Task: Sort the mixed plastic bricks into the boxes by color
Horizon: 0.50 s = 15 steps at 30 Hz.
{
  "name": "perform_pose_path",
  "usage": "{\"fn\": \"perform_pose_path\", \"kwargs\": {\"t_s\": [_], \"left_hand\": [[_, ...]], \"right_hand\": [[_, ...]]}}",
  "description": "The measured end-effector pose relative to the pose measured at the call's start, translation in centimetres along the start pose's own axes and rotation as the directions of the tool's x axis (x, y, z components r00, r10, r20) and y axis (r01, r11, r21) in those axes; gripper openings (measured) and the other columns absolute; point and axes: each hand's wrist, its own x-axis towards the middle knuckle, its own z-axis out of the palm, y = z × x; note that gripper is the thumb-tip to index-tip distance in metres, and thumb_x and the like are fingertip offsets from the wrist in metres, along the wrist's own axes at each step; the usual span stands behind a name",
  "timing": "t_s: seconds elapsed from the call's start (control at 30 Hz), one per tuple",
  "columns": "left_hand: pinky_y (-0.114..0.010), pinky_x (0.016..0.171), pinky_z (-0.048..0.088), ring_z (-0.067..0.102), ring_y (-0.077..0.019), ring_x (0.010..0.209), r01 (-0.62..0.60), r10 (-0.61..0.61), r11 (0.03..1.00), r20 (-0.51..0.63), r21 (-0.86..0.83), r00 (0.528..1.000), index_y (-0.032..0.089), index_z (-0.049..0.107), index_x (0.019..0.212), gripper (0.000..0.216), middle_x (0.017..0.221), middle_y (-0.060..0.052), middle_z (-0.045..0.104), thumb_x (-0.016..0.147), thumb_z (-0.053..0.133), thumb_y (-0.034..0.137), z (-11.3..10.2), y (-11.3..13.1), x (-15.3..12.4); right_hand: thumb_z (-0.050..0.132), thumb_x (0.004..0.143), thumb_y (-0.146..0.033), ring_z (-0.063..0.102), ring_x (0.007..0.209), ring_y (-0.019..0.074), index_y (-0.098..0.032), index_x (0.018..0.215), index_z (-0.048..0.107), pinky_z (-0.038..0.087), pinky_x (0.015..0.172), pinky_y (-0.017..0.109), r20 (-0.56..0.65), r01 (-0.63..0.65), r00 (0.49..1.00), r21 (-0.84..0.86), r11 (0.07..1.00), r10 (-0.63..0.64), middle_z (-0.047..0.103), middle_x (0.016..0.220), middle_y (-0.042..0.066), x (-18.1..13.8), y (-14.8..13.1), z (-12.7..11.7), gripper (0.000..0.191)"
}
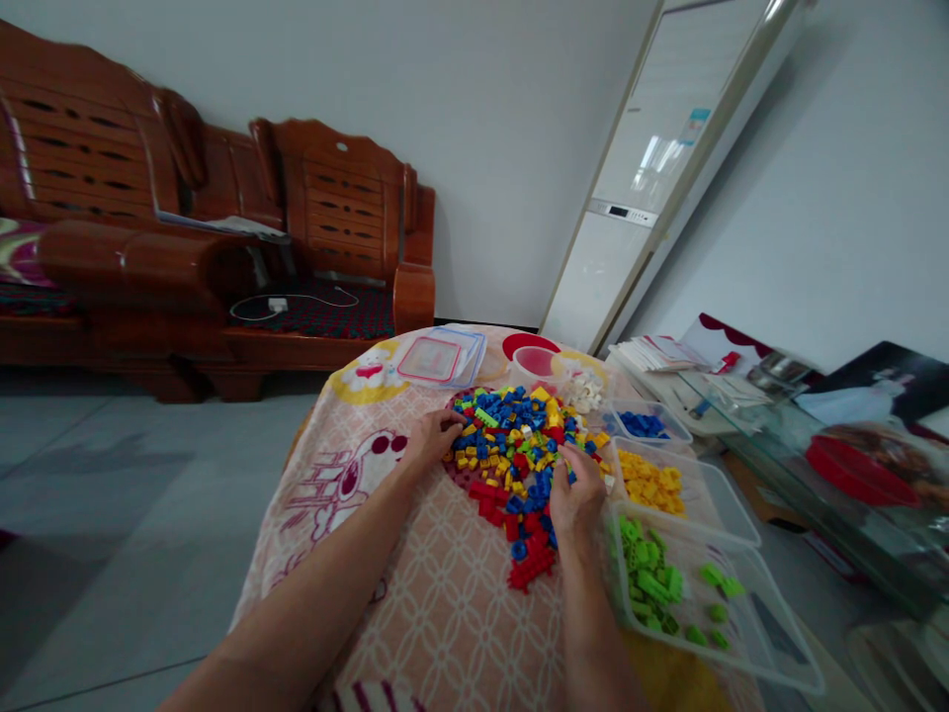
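Note:
A heap of mixed toy building bricks (495,457), in blue, yellow, red and some green, lies on the cloth-covered table. At the heap's left edge is my left hand (433,437), its fingers bent and closed near the bricks; anything between the fingertips is too small to make out. My right hand (579,491) rests over the right side of the heap, thumb and fingers curled inward in a pinch. What it grips is hidden. Close by on the right stand clear containers of green bricks (647,574), yellow bricks (650,483) and blue bricks (642,425).
Pale bricks (584,389) sit behind the heap beside a round clear tub (537,364) and a red lid (528,344). Clear lids (437,358) lie at the back left. A glass-topped table (822,475) stands right, wooden seats (333,218) behind left.

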Motion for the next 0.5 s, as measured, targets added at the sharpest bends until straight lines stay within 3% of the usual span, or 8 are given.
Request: {"fn": "perform_pose_path", "kwargs": {"t_s": [0.13,0.3,0.4,0.5], "left_hand": [[-0.026,0.066,0.05,0.064,-0.0169,0.071,-0.107,0.126,0.989,0.196,-0.101,0.972,0.019,0.073,0.09,0.026,0.081,-0.003,0.072,0.074,0.058,0.032,0.1,0.7,-0.6],[-0.025,0.055,0.049,0.061,-0.0143,0.059,0.007,0.146,0.938,0.416,-0.346,0.898,0.017,0.07,0.101,0.033,0.074,-0.004,0.069,0.079,0.053,0.034,0.9,2.1,-1.5],[-0.024,0.055,0.05,0.063,-0.0146,0.062,0.061,0.08,0.91,0.32,-0.409,0.944,0.016,0.069,0.101,0.034,0.078,-0.005,0.07,0.079,0.051,0.034,1.2,2.6,-1.7],[-0.024,0.056,0.049,0.062,-0.0144,0.061,0.059,-0.035,0.902,0.063,-0.429,0.997,0.014,0.068,0.1,0.034,0.073,-0.004,0.068,0.079,0.049,0.033,0.9,2.2,-1.3]], "right_hand": [[0.046,0.083,-0.022,0.064,0.093,0.0217,-0.015,0.09,0.072,0.049,0.089,0.039,0.042,0.017,0.999,0.017,1.0,-0.018,0.072,0.095,0.012,-0.3,-0.5,0.4,0.027],[0.046,0.084,-0.022,0.064,0.091,0.0206,-0.018,0.089,0.072,0.05,0.087,0.038,0.135,0.059,0.989,0.053,0.997,-0.066,0.072,0.094,0.01,-0.5,-0.9,0.7,0.026],[0.046,0.085,-0.021,0.064,0.092,0.0205,-0.018,0.089,0.072,0.05,0.087,0.038,0.185,0.085,0.978,0.065,0.994,-0.096,0.072,0.094,0.01,-0.7,-0.9,0.8,0.026],[0.046,0.085,-0.02,0.064,0.093,0.0206,-0.017,0.09,0.072,0.049,0.088,0.038,0.197,0.105,0.974,0.062,0.992,-0.116,0.072,0.095,0.011,-0.8,-0.7,0.9,0.026]]}}
